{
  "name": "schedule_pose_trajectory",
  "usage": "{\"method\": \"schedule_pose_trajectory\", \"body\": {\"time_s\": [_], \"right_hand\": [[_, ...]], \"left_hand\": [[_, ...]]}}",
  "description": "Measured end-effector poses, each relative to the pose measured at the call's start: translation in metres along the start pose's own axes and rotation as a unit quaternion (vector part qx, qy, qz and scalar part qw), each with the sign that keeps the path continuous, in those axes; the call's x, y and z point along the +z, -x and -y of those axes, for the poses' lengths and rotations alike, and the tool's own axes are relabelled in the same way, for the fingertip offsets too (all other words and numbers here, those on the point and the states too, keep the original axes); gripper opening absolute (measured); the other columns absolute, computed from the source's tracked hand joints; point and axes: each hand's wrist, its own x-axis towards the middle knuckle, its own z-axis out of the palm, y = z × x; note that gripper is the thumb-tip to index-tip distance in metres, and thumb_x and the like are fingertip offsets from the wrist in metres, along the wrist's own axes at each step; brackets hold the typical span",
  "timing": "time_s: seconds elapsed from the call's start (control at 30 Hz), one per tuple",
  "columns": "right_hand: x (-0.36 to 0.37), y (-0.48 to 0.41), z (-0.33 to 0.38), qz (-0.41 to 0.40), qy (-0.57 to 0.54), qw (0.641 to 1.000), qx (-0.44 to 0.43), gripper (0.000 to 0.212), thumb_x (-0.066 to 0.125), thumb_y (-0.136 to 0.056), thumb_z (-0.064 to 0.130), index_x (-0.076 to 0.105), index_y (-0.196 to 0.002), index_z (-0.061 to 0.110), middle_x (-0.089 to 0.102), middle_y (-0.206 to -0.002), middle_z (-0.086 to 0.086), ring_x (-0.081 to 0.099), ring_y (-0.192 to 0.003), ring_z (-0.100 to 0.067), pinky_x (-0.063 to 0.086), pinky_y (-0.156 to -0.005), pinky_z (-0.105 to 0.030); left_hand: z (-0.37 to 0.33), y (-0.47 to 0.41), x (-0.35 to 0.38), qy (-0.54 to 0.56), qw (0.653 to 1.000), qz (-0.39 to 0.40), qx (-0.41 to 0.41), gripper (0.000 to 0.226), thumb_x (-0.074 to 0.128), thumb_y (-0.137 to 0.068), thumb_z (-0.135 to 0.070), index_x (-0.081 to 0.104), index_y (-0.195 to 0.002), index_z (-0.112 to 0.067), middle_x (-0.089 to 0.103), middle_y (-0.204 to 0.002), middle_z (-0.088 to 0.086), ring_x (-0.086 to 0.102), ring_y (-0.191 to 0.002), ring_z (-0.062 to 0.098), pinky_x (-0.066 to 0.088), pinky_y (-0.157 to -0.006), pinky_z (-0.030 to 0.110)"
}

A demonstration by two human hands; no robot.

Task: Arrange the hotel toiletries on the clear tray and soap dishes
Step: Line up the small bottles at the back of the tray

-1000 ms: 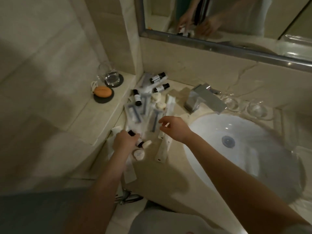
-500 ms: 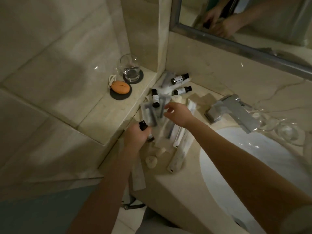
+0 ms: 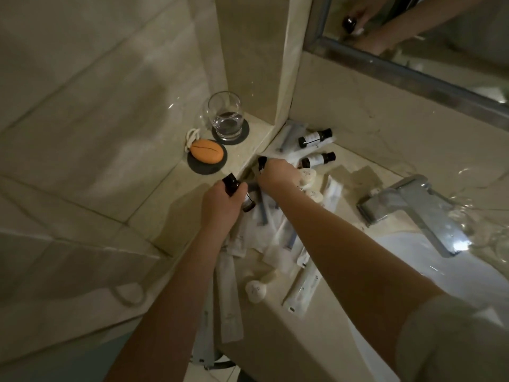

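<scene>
Black-capped bottle (image 3: pixel 261 163) — now gripped by right hand (image 3: pixel 279 175).

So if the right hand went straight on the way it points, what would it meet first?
Probably the edge of the raised ledge, just past the small bottle the right hand grips; beyond it, the orange soap on its dark dish. Depth is unclear.

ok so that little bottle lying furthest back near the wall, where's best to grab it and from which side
Probably take the back bottle round the middle of its body, from above, pinching its two long sides. It lies flat on wrapped packets, black cap pointing right, with the wall close behind and a second bottle just in front, so the top is open.
</scene>
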Motion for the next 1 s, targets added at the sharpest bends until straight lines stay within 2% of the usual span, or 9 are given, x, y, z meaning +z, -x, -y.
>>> {"method": "schedule_pose_trajectory", "body": {"time_s": [0.17,0.3,0.43,0.5,0.57,0.67,0.8,0.9,1.0], "right_hand": [[-0.006,0.002,-0.009,-0.012,-0.074,0.997,0.009,0.026,0.049,-0.089,0.039,0.051,-0.088,0.013,0.056,-0.084,-0.005,0.052,-0.075,-0.022,0.042,-0.062,-0.030],[-0.014,0.022,-0.034,-0.024,-0.211,0.977,-0.019,0.026,0.059,-0.078,0.037,0.051,-0.084,0.013,0.061,-0.078,-0.002,0.057,-0.070,-0.019,0.036,-0.050,-0.025],[-0.028,0.062,-0.069,-0.063,-0.367,0.928,-0.029,0.027,0.066,-0.080,0.028,0.045,-0.087,0.013,0.053,-0.074,0.002,0.053,-0.068,-0.016,0.041,-0.057,-0.029],[-0.035,0.085,-0.089,-0.047,-0.452,0.890,-0.030,0.027,0.065,-0.082,0.021,0.043,-0.092,0.011,0.052,-0.081,-0.007,0.055,-0.073,-0.020,0.047,-0.065,-0.034],[-0.041,0.109,-0.110,-0.035,-0.518,0.854,-0.037,0.025,0.063,-0.084,0.015,0.042,-0.096,0.011,0.054,-0.092,-0.015,0.057,-0.077,-0.022,0.051,-0.065,-0.029],[-0.049,0.142,-0.142,-0.055,-0.550,0.833,-0.032,0.025,0.060,-0.086,0.009,0.043,-0.104,0.008,0.051,-0.095,-0.012,0.052,-0.077,-0.021,0.048,-0.056,-0.014],[-0.059,0.184,-0.188,-0.096,-0.560,0.823,-0.020,0.022,0.059,-0.088,0.012,0.047,-0.106,0.017,0.051,-0.088,0.004,0.048,-0.075,-0.016,0.044,-0.059,-0.016],[-0.067,0.216,-0.226,-0.111,-0.576,0.810,-0.002,0.011,0.055,-0.091,0.021,0.052,-0.101,0.027,0.052,-0.082,0.001,0.049,-0.073,-0.015,0.044,-0.066,-0.022],[-0.073,0.246,-0.264,-0.138,-0.610,0.780,0.019,0.012,0.047,-0.095,0.029,0.051,-0.096,0.018,0.052,-0.077,-0.004,0.049,-0.069,-0.016,0.040,-0.066,-0.028]], "left_hand": [[-0.004,0.008,0.000,0.008,1.000,-0.001,0.005,0.036,0.056,-0.089,-0.034,0.059,-0.107,-0.004,0.065,-0.104,0.013,0.058,-0.089,0.024,0.039,-0.071,0.029],[-0.015,0.022,0.002,0.022,0.999,0.010,0.027,0.028,0.059,-0.088,-0.030,0.061,-0.101,-0.005,0.062,-0.091,0.006,0.055,-0.080,0.017,0.038,-0.067,0.025],[-0.033,0.045,0.007,0.039,0.997,0.046,0.053,0.023,0.059,-0.088,-0.030,0.061,-0.098,-0.009,0.060,-0.084,-0.003,0.056,-0.075,0.012,0.038,-0.065,0.022],[-0.043,0.061,0.013,0.062,0.992,0.084,0.070,0.014,0.057,-0.090,-0.028,0.057,-0.096,-0.015,0.057,-0.078,-0.009,0.054,-0.071,0.003,0.037,-0.059,0.019],[-0.050,0.076,0.020,0.075,0.987,0.112,0.087,0.010,0.056,-0.090,-0.025,0.054,-0.095,-0.017,0.055,-0.078,-0.010,0.053,-0.071,0.002,0.037,-0.058,0.018],[-0.065,0.101,0.035,0.092,0.978,0.162,0.095,0.009,0.056,-0.089,-0.024,0.054,-0.095,-0.018,0.059,-0.078,-0.005,0.057,-0.069,0.011,0.043,-0.058,0.020],[-0.089,0.140,0.060,0.099,0.964,0.222,0.108,0.002,0.054,-0.088,-0.016,0.053,-0.088,-0.016,0.055,-0.068,0.001,0.051,-0.052,0.012,0.040,-0.042,0.013],[-0.105,0.168,0.084,0.103,0.952,0.262,0.120,0.009,0.053,-0.087,-0.014,0.052,-0.081,-0.021,0.055,-0.073,0.000,0.051,-0.062,0.013,0.041,-0.056,0.022],[-0.120,0.195,0.112,0.118,0.937,0.302,0.131,0.002,0.055,-0.088,-0.018,0.056,-0.087,-0.020,0.058,-0.079,0.002,0.053,-0.069,0.016,0.042,-0.061,0.025]]}}
